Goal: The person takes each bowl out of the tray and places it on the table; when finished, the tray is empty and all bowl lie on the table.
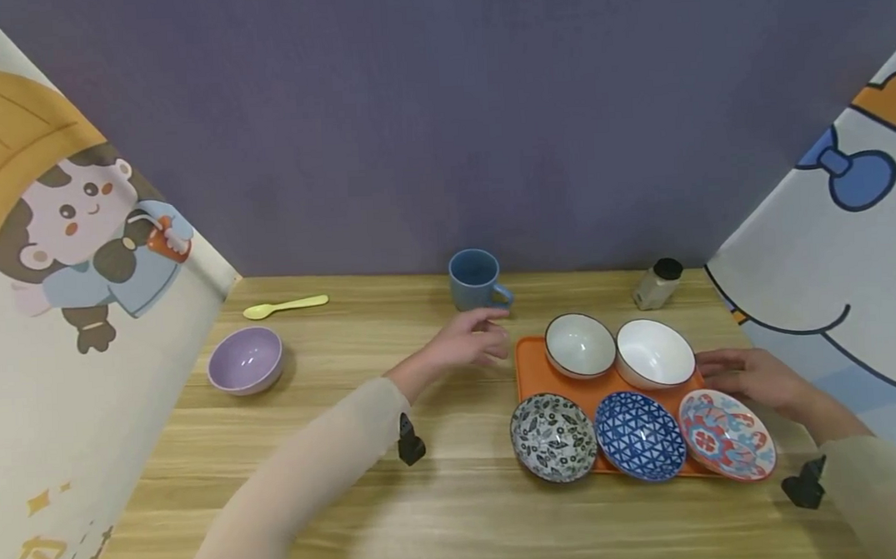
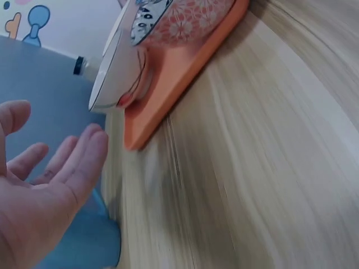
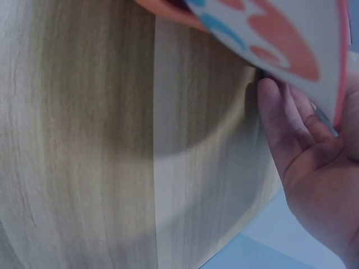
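We find two hands at opposite ends of an orange tray (image 1: 530, 372), which lies on the right side of a wood-grain tabletop (image 1: 337, 484) and bears five bowls. Our left hand (image 1: 475, 341) hangs just short of the tray's far left corner, fingers reaching forward with small gaps between some of them, pinching nothing; a blue mug (image 1: 474, 280) stands just beyond. Our right hand (image 1: 756, 379) is at the other end, fingers mostly straight and lying close together beside a white bowl (image 1: 656, 354) and a red-and-blue bowl (image 1: 727, 434); the latter's overhanging wall hides whether the fingertips touch the tray. A pale grey bowl (image 1: 581, 346), a black-and-white bowl (image 1: 552, 437) and a blue patterned bowl (image 1: 640, 436) complete the load. We judge the tray stiff and light in itself, probably plastic, yet weighty with what looks like glazed ceramic: smooth, slippery and apt to chip. The low rim offers little to grasp, so we would take it at the middle of both short ends, fingers beneath and thumbs above, and keep it level, since the near bowls jut past its edge.
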Available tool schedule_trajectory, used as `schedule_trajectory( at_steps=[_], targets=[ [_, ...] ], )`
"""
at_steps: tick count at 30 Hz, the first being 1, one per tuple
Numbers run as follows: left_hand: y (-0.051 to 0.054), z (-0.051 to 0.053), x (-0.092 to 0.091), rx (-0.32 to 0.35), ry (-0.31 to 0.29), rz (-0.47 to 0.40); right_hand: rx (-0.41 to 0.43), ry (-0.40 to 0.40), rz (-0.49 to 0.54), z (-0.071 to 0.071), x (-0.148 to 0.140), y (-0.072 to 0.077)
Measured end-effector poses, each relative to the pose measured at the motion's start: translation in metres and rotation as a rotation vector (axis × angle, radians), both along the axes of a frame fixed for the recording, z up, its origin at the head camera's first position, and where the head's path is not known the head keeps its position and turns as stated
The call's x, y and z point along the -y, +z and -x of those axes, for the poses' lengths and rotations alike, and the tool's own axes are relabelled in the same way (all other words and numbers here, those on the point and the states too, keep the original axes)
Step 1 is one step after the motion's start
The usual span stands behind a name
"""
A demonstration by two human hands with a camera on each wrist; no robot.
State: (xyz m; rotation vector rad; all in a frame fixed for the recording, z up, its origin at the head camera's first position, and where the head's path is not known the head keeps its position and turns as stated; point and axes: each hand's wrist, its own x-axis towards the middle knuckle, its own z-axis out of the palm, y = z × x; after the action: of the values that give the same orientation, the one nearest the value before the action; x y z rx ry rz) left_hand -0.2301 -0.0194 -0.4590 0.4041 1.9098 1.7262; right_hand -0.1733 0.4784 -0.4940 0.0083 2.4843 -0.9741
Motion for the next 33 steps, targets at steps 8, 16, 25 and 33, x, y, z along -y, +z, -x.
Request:
schedule_trajectory(
  at_steps=[8,16,25,33],
  targets=[
    [-0.009,0.007,-0.032,0.048,0.018,0.04,-0.016,-0.005,-0.05,0.001,-0.001,-0.003],
    [-0.013,0.01,-0.056,0.084,0.05,0.049,-0.021,0.005,-0.039,-0.001,0.001,-0.001],
    [-0.022,0.011,-0.078,0.088,0.038,0.091,-0.016,0.005,-0.051,0.0,0.0,-0.002],
    [-0.028,0.012,-0.087,0.103,0.078,0.098,-0.016,0.001,-0.071,0.003,-0.002,-0.004]
  ],
)
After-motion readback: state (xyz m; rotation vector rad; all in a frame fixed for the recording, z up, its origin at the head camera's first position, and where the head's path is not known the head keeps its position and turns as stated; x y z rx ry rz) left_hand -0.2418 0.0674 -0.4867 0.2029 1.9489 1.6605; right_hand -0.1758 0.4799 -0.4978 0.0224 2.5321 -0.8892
